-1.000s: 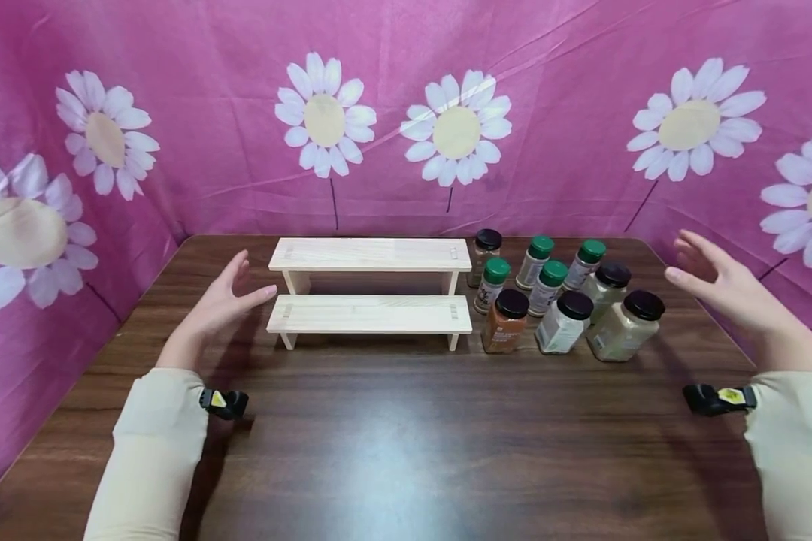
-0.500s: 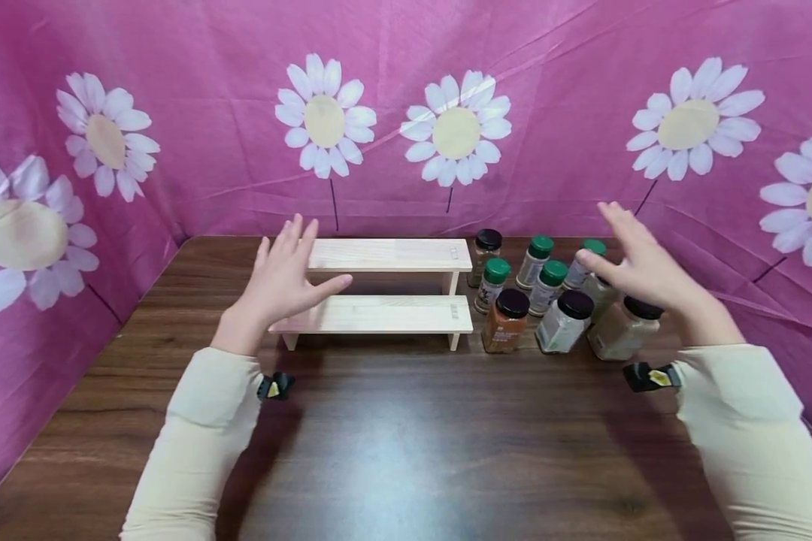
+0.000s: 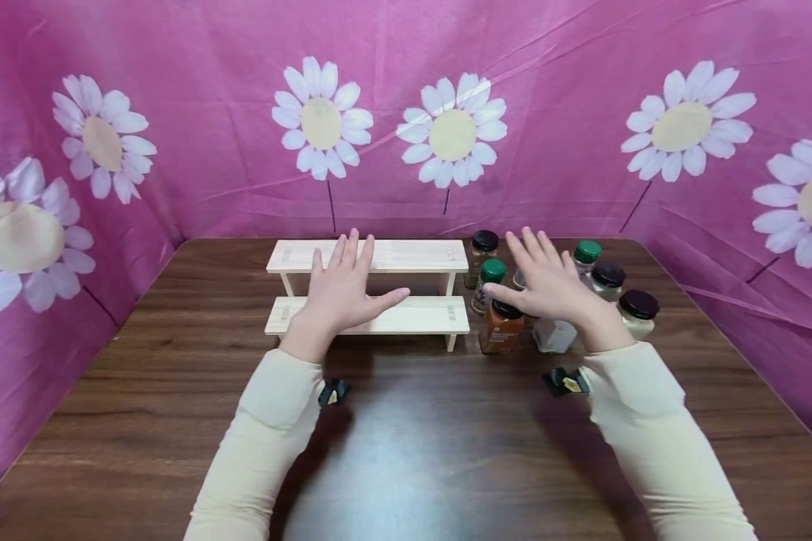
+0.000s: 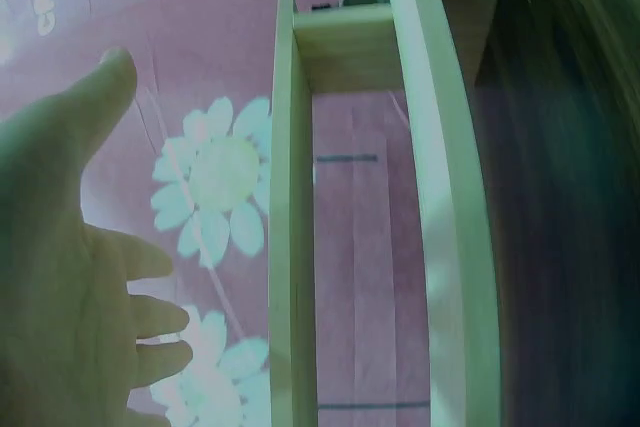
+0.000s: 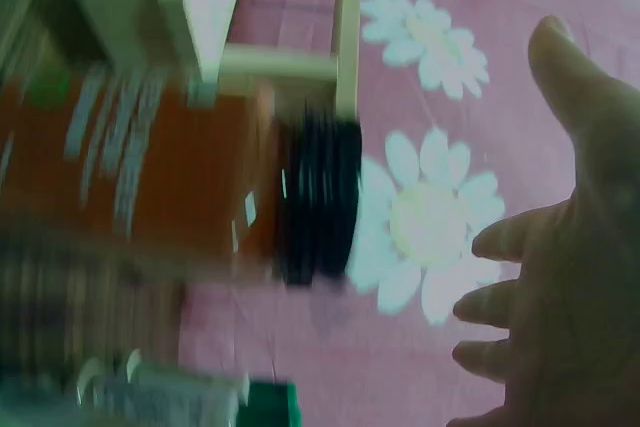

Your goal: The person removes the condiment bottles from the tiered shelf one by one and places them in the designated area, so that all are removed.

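My left hand (image 3: 341, 293), fingers spread, overlaps the pale wooden two-step rack (image 3: 419, 317) in the head view and holds nothing. In the left wrist view its thumb and fingers stand apart from the rack's boards (image 4: 455, 207). My right hand (image 3: 548, 285), also spread, hovers over the spice jars, hiding several of them. Nearest to it is a jar of orange-red spice (image 3: 501, 330) with a black lid, blurred in the right wrist view, where the hand (image 5: 570, 277) is apart from the black lid (image 5: 322, 197).
Right of the rack stand a green-lidded shaker (image 3: 492, 272), a black-lidded jar (image 3: 482, 255) at the back, another green-lidded shaker (image 3: 586, 254) and black-lidded jars (image 3: 639, 308). A pink flowered cloth (image 3: 392, 203) hangs behind the dark wooden table (image 3: 406, 436).
Both hands have swung inward from the sides, the left over the rack and the right over the jars, with fingers now spread. Rack and jars stay in place.
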Demonstrator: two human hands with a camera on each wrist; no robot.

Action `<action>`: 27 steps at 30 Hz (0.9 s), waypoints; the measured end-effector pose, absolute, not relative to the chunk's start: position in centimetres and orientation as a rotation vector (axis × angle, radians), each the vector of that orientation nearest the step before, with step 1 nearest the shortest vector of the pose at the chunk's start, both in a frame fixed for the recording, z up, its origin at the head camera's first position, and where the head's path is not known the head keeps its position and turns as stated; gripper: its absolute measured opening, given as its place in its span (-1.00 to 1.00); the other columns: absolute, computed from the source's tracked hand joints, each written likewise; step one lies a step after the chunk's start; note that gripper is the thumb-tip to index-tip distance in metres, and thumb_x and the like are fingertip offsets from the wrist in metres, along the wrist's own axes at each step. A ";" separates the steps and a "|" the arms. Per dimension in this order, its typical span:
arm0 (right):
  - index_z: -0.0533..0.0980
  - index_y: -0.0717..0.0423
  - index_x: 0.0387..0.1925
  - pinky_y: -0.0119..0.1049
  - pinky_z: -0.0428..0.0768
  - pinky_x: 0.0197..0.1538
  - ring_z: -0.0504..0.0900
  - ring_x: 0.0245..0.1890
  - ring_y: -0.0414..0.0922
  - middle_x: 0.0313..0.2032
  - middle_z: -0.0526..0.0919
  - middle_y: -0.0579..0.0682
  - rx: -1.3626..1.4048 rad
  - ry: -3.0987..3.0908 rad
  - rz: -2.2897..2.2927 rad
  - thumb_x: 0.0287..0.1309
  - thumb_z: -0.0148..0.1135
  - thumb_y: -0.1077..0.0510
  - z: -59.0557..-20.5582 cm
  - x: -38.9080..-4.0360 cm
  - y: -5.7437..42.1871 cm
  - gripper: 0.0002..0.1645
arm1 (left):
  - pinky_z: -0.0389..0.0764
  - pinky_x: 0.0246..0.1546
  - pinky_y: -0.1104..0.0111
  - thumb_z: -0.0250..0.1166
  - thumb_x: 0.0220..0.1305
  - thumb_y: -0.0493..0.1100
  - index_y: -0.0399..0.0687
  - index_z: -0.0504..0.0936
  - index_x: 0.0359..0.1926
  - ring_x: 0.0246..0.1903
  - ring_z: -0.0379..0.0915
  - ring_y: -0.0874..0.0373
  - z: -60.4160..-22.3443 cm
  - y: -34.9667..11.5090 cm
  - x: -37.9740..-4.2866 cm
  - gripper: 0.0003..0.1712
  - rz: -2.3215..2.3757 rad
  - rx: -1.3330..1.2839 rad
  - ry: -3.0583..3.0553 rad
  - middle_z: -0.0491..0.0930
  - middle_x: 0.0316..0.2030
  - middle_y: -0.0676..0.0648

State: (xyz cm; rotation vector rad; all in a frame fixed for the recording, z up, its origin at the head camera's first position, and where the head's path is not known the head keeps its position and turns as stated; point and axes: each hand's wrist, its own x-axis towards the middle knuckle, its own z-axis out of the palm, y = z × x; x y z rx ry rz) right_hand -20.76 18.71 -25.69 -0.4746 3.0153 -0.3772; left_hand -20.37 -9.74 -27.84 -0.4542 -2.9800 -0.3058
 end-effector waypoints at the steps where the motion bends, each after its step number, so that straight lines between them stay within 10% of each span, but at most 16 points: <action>1: -0.33 0.07 0.30 0.22 -0.39 0.05 -0.50 0.21 0.04 0.27 -0.42 0.17 -0.480 3.013 -0.369 -0.07 -0.18 -0.47 -25.8 -20.8 18.2 0.12 | -0.46 0.10 0.03 -0.24 -0.10 0.56 -0.08 -0.23 0.32 0.23 -0.51 0.02 -27.8 -9.4 -20.4 0.14 -0.293 -0.448 -2.989 -0.32 0.29 -0.16; 27: -0.23 0.07 0.31 0.20 -0.31 0.08 -0.40 0.22 0.12 0.27 -0.30 0.22 -0.446 3.042 -0.290 -0.18 -0.16 -0.54 -28.0 -22.1 13.8 0.19 | -0.49 0.09 0.01 -0.30 -0.12 0.59 -0.06 -0.22 0.32 0.23 -0.51 0.02 -28.2 -7.2 -20.8 0.14 -0.183 -0.379 -3.076 -0.35 0.29 -0.15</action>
